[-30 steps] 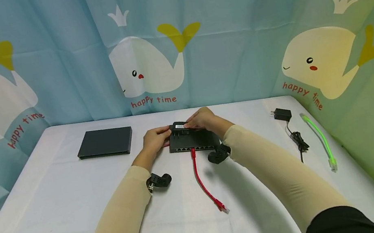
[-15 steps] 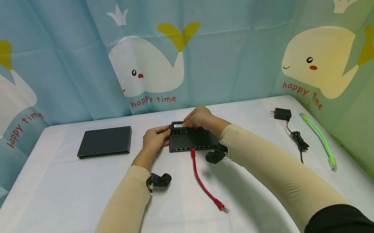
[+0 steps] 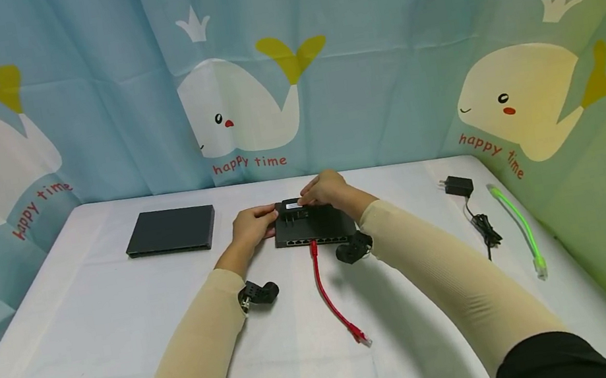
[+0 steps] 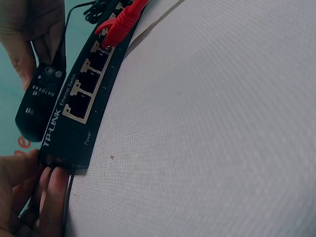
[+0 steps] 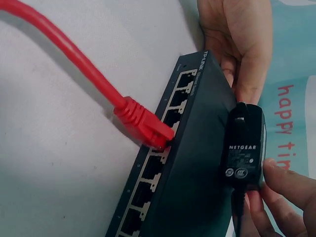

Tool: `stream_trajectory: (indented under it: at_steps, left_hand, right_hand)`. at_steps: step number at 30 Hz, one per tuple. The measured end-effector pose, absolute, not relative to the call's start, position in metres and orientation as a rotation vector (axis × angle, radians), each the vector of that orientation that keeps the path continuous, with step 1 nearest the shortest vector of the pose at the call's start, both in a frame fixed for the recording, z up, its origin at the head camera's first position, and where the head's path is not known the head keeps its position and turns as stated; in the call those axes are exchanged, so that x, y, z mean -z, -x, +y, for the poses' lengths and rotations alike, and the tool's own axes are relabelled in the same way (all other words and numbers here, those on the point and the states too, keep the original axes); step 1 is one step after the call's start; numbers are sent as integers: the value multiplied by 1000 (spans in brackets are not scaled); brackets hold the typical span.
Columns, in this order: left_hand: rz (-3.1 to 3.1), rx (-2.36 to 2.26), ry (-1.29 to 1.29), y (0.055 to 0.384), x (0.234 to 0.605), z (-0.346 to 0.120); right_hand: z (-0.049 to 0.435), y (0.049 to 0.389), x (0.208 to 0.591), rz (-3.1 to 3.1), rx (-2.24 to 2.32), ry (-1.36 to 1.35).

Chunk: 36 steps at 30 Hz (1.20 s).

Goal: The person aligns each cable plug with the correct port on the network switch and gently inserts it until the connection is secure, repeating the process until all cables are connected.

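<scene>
A black TP-LINK Ethernet switch [image 3: 324, 229] sits toward the back middle of the table, its row of ports facing me. Plugged into one port is a red network cable [image 3: 325, 292], whose other end lies loose on the table. My left hand [image 3: 251, 226] grips the left end of the switch, fingers curled at its edge. With thumb and fingers, my right hand [image 3: 332, 189] holds a black NETGEAR power adapter [image 5: 244, 143] over the rear of the switch, prongs toward me in the head view. The adapter's cord [image 5: 238, 212] runs off past the right fingers.
To the left on the white table [image 3: 94, 344] lies a second flat black box [image 3: 170, 230]. At right are another black power adapter [image 3: 459, 185] with a bundled cord [image 3: 485, 228] and a green network cable [image 3: 518, 223]. A whale-print curtain [image 3: 385, 102] hangs behind.
Both hands keep their holds. The right hand and the adapter move only very slightly over the switch; the switch and the red cable stay in place.
</scene>
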<state>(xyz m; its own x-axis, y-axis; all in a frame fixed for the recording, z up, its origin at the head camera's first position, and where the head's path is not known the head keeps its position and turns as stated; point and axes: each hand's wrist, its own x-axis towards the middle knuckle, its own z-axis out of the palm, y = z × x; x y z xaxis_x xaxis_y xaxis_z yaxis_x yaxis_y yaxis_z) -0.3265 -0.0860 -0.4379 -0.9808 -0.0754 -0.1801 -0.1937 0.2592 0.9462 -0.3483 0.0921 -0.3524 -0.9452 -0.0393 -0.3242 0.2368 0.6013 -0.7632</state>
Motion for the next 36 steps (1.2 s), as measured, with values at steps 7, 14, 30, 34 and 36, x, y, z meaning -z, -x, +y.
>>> stream_trajectory:
  at_steps: [7,14,30,34,36]
  left_hand:
    - [2431,-1824,248,326,439,-85]
    - [2437,-1811,236,325,438,-83]
    - [2436,-1815,241,325,436,-83]
    - [2430,-1813,245,325,436,-85]
    - [2425,-1815,250,326,437,-86]
  right_hand:
    - [97,349,353,2541,1239,-159]
    - [100,349,353,2529,1252,-158]
    - [158,354,324,2448,1397,-170]
    - [186,350,328,2409,1423,-211]
    - [198,346,334,2391,1429,-239]
